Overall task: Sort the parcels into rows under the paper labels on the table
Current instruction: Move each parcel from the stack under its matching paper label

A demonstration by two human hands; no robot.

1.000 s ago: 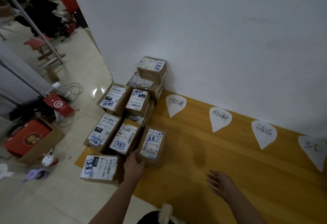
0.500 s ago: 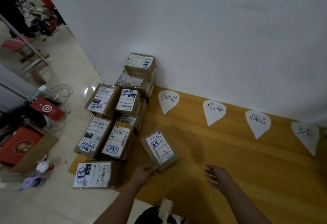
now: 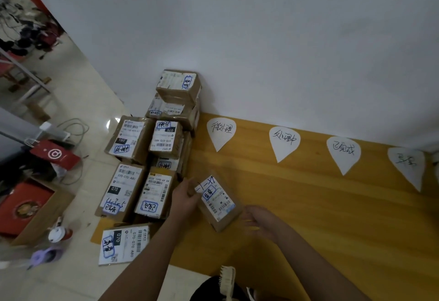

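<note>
A: Left hand (image 3: 184,197) clamped on one parcel (image 3: 217,202), now lifted and swung out from the stack (image 3: 152,158) at the table's left edge. Right hand (image 3: 260,221) open beside it.

B: Means first sort under way; paper labels (image 3: 285,142) along the far edge, rows beneath bare.

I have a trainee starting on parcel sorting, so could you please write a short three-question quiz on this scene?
1. How many paper labels lie on the wooden table?
2. True or false: the left hand grips the parcel.
3. Where is the parcel pile? A) table's left end B) right end C) middle

Key: 1. Four, first label leftmost. 2. True; the right hand is open beside it. 3. A
</note>
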